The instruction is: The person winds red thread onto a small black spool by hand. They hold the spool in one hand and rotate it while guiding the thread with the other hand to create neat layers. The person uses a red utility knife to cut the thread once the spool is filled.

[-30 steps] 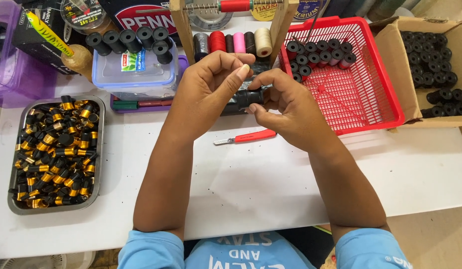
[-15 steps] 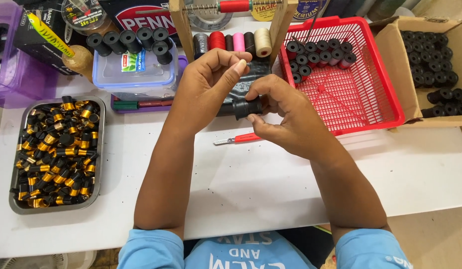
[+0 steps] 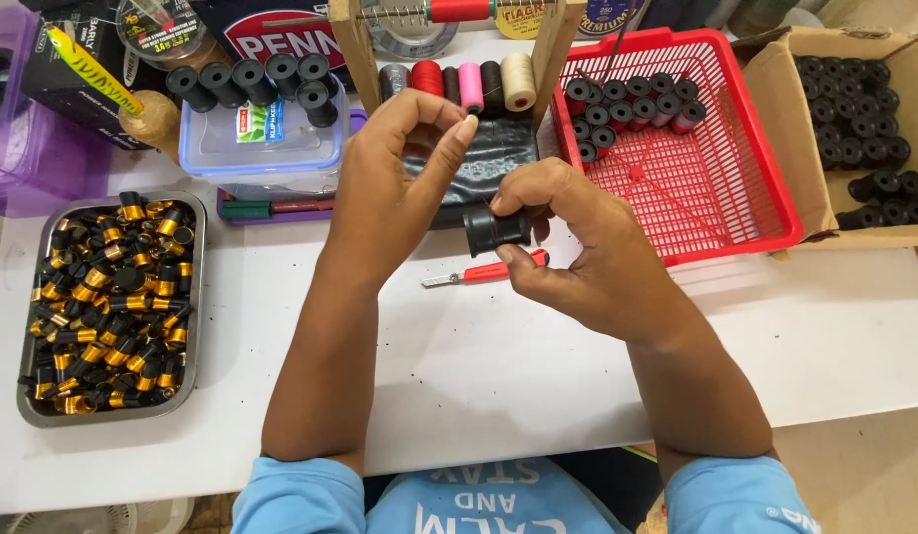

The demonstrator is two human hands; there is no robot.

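My right hand (image 3: 588, 247) grips a short black cylindrical sleeve (image 3: 497, 228) between thumb and fingers, above the white table. My left hand (image 3: 395, 193) hovers just left of it with thumb and forefinger pinched together near the sleeve's top; whether it holds a thread is too fine to tell. A red-handled small knife (image 3: 487, 272) lies on the table right under the sleeve. Behind the hands stands a wooden rack with spools of thread (image 3: 469, 84) in black, red, pink and cream.
A metal tray (image 3: 192, 297) of black-and-gold rings sits at the left. A red plastic basket (image 3: 721, 188) holds black sleeves at its far end. A cardboard box (image 3: 776, 109) of black sleeves is at the right. A clear lidded container (image 3: 261, 143) carries several black sleeves.
My hands have drawn slightly apart. The right hand has turned the black sleeve so it shows fully, and the left hand's fingers have lifted off it into a pinch.
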